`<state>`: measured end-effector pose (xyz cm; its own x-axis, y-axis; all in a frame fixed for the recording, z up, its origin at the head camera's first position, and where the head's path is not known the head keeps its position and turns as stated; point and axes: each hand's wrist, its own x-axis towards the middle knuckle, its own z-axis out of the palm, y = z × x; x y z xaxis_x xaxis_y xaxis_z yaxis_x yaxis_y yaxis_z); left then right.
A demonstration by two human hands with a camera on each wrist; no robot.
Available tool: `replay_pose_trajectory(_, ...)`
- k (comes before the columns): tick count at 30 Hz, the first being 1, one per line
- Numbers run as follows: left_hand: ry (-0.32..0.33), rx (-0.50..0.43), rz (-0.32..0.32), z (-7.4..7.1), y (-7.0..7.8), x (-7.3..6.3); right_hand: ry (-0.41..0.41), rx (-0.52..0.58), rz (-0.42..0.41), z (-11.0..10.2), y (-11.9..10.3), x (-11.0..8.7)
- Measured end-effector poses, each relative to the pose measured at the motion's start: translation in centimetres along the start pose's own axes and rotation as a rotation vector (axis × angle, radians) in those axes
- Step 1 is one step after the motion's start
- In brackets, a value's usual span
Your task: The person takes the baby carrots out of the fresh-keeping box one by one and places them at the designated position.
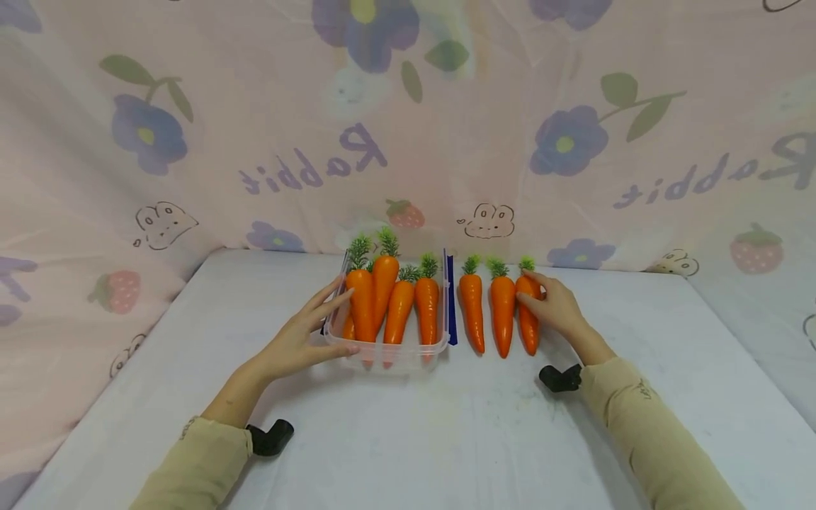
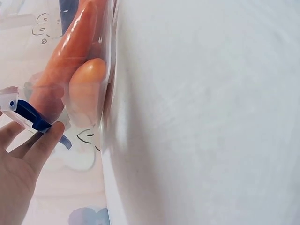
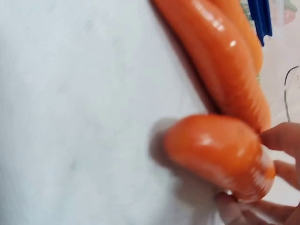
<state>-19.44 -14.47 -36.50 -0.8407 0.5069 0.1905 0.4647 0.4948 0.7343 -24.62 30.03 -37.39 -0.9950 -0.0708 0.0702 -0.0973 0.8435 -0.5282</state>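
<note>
A clear plastic box (image 1: 411,348) with blue side latches holds several orange toy carrots (image 1: 399,312) with green tops. My left hand (image 1: 296,336) grips the box at its left side, thumb at the front rim and fingers along the side wall. In the left wrist view a finger lies against a blue latch (image 2: 30,115). Right of the box, three carrots lie in a row. My right hand (image 1: 556,304) pinches the rightmost carrot (image 1: 528,322) near its top, between thumb and fingers. The same carrot (image 3: 211,145) points toward the camera in the right wrist view.
Next to the held carrot lie the middle carrot (image 1: 503,315) and the left one (image 1: 472,312), close to the box's right latch (image 1: 452,304). A white-covered table (image 1: 446,439) carries everything. A printed cloth (image 1: 446,156) hangs behind it.
</note>
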Motion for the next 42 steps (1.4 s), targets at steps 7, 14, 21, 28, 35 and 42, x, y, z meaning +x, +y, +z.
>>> replay_pose_trajectory(7, -0.005, -0.002, -0.007, 0.0, 0.1, 0.1, -0.051, 0.014, 0.048, -0.4, -0.6, -0.2)
replay_pose_trajectory(14, -0.004, 0.006, -0.02, -0.1, 0.2, -0.2, -0.046, 0.042, 0.056, -0.5, -0.8, -0.4)
replay_pose_trajectory(21, -0.006, 0.011, 0.0, 0.0, 0.2, -0.3, 0.067, 0.068, 0.03, -0.6, -0.8, -0.4)
replay_pose_trajectory(28, -0.001, 0.013, 0.007, -0.1, 0.2, -0.1, 0.215, 0.147, 0.007, -1.1, -2.2, 0.0)
replay_pose_trajectory(35, -0.001, 0.007, -0.005, -0.2, 0.0, -0.2, 0.313, 0.251, -0.059, -1.2, -5.0, 0.3)
replay_pose_trajectory(42, -0.009, 0.012, 0.011, -0.2, -0.2, 0.0, 0.324, 0.327, -0.122, -1.1, -7.6, 0.5)
